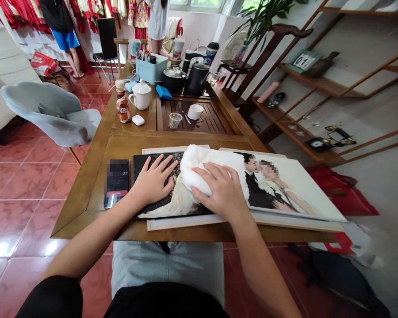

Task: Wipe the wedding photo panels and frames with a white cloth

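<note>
A large open photo album [285, 164] lies near the table's front edge, with a couple's wedding picture on its right page. On the dark left page my left hand [154, 179] rests flat, fingers spread. My right hand [220, 187] is closed over a bunched white cloth [199, 157], pressing it onto the album around the middle. The cloth covers part of both pages. Pale frame-like boards [185, 224] show beneath the album. To the left of it lies a phone [117, 183] with its screen lit.
Behind the album are a coffee bottle [122, 102], a white lidded mug [141, 94], an earbud case [138, 120] and a tea tray [215, 119] with small cups. A grey-blue chair [53, 110] stands left, wooden shelves [331, 84] right. Two people stand at the back.
</note>
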A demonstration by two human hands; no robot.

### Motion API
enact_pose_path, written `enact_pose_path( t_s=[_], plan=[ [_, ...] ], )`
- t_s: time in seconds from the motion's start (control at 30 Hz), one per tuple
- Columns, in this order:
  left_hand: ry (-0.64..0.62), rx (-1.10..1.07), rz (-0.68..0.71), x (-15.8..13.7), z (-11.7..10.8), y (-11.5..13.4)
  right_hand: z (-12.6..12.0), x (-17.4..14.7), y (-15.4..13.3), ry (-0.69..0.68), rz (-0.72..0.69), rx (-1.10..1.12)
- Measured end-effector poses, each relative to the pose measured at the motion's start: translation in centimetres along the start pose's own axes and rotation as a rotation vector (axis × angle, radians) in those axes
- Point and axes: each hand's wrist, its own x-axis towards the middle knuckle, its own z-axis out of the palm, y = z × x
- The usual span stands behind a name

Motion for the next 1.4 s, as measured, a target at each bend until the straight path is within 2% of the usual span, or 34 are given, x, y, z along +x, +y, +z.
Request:
enact_pose_path(
  t_s=[0.13,0.43,0.57,0.83,0.97,1.1,1.4],
  plan=[
    [0.002,-0.02,-0.039,0.0,-0.1,0.3,-0.8,-1.5,-0.8,0.006,-0.023,-0.018],
    [0.007,-0.023,-0.021,0.0,-0.1,0.2,-3.0,-5.8,-2.7,-0.011,-0.008,0.026],
    [0.0,-0.008,0.009,0.0,0.0,0.0,-3.0,-5.4,-2.4,-0.01,-0.009,0.028],
    [-0.017,0.006,0.023,0.0,0.0,-0.2,-0.6,-0.7,-0.4,-0.005,0.006,0.004],
    [-0.012,0.01,0.027,0.0,0.0,-0.1,0.1,0.1,0.0,0.02,0.016,0.008],
    [-0.014,0.017,0.006,-0.1,-0.1,0.1,-0.2,-0.8,-0.6,0.037,0.008,-0.031],
    [-0.017,0.026,-0.008,-0.1,-0.1,0.3,-2.1,-5.1,-2.3,0.04,-0.006,-0.015]
  ],
)
